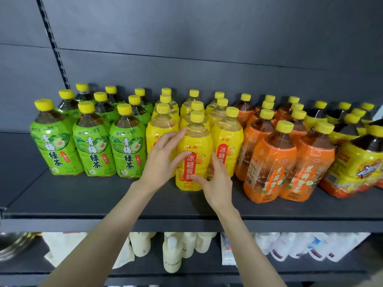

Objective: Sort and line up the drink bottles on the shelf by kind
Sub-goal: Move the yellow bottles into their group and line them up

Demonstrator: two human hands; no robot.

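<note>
Bottles with yellow caps stand in blocks on a dark shelf (93, 195): green-label tea (93, 146) at the left, yellow-label pear drink (228, 141) in the middle, orange-label tea (271, 160) to the right, and dark drinks with yellow-red labels (358, 162) at the far right. One yellow-label bottle (196, 141) stands upright, a little forward of its neighbours. My left hand (163, 160) holds its left side, thumb on the label. My right hand (215, 179) holds its lower right side, with the thumb on the front.
A strip of bare shelf runs in front of the bottles to the front edge. The lower shelf holds cream-coloured bottles (172, 251), white pouches (300, 247) and a metal bowl (12, 245). A slotted upright (53, 44) runs up the grey back panel.
</note>
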